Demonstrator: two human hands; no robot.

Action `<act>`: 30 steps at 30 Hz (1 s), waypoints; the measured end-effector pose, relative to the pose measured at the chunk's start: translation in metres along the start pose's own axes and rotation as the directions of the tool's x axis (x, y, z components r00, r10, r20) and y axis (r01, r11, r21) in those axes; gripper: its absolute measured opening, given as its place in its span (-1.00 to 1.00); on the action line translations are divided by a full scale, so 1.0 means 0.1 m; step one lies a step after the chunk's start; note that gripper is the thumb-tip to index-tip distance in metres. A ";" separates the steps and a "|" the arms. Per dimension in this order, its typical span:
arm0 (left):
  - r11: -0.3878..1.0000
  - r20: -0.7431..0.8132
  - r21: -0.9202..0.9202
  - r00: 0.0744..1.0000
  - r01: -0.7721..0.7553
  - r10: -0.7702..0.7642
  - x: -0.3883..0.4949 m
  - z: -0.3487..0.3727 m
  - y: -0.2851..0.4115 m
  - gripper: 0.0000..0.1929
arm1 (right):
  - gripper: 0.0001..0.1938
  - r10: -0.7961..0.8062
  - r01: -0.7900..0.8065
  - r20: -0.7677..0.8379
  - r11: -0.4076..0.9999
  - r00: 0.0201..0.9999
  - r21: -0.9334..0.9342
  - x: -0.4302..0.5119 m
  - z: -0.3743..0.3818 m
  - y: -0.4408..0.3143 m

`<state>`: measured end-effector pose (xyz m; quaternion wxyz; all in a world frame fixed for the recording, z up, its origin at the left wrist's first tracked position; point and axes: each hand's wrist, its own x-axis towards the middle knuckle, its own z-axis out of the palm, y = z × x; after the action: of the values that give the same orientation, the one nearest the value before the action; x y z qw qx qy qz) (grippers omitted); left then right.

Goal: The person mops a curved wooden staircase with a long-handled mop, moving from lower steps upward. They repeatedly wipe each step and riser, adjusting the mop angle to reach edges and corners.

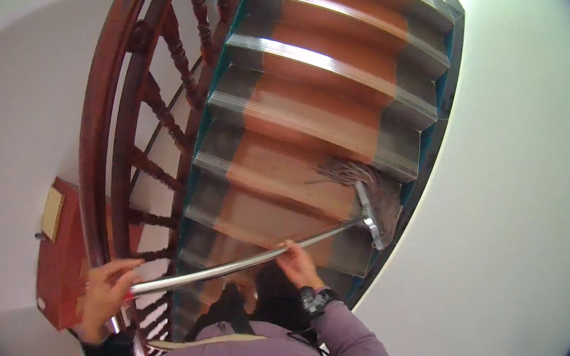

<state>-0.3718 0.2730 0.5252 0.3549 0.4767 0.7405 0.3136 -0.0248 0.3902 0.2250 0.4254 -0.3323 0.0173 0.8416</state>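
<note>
A string mop lies slantwise across the staircase in front of me. My right hand (pixel 299 267) grips the middle of its metal pole (pixel 231 269). At the pole's upper end is my left hand (pixel 109 290), its palm and thumb against the pole beside a small red part. The lower end meets a metal clamp (pixel 368 216) bearing grey-brown mop strands (pixel 389 208). Those strands are spread over the right side of a stair tread (pixel 288 159), some trailing toward the middle, others against the wall-side skirting.
A dark-red wooden handrail (pixel 102 93) with turned balusters (pixel 179 52) bounds the left side. Metal-looking nosing strips (pixel 299 54) edge the brown and grey steps. A pale wall (pixel 513 186) stands at right. Beyond the railing is a red box-like object (pixel 63 255).
</note>
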 end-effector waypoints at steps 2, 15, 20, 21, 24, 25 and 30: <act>0.993 0.072 0.073 0.993 -0.095 0.090 0.17 0.27 0.47 -0.77 | -0.81 -0.055 0.055 -0.010 0.998 0.998 -0.002 -0.20 0.00 -0.40; 0.762 0.097 -0.376 0.795 -0.527 0.599 0.27 0.38 1.48 -0.75 | -0.58 -0.476 0.173 0.262 -0.222 0.840 -0.959 -0.91 0.64 -1.34; 0.575 0.128 -0.396 0.577 -0.716 0.807 0.77 0.54 1.56 -0.86 | -0.52 -0.324 0.313 0.567 -0.582 0.757 -0.751 -0.75 0.95 -1.23; 0.553 0.142 -0.510 0.570 -0.658 0.809 0.86 0.52 1.55 -0.87 | -0.58 -0.427 0.206 0.478 -0.542 0.768 -0.815 -0.68 1.05 -1.16; 0.574 0.347 -0.768 0.569 -0.285 0.746 1.04 0.37 1.51 -0.77 | -0.74 -0.549 0.116 0.402 -0.482 0.733 -0.868 -0.42 1.31 -0.96; 0.570 0.340 -0.761 0.558 -0.310 0.757 1.11 0.29 1.52 -0.75 | -0.78 -0.566 0.124 0.410 -0.475 0.715 -0.871 -0.34 1.42 -0.90; 0.461 0.277 -0.828 0.482 -0.320 0.831 1.48 -0.28 1.79 -0.68 | -0.85 -0.621 0.356 0.498 -0.349 0.605 -0.867 0.01 2.17 -0.59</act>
<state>-0.3518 0.4693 0.6504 0.5944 0.6255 0.1626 0.4786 -0.1005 0.4968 0.4084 0.3715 -0.5711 -0.6807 0.2693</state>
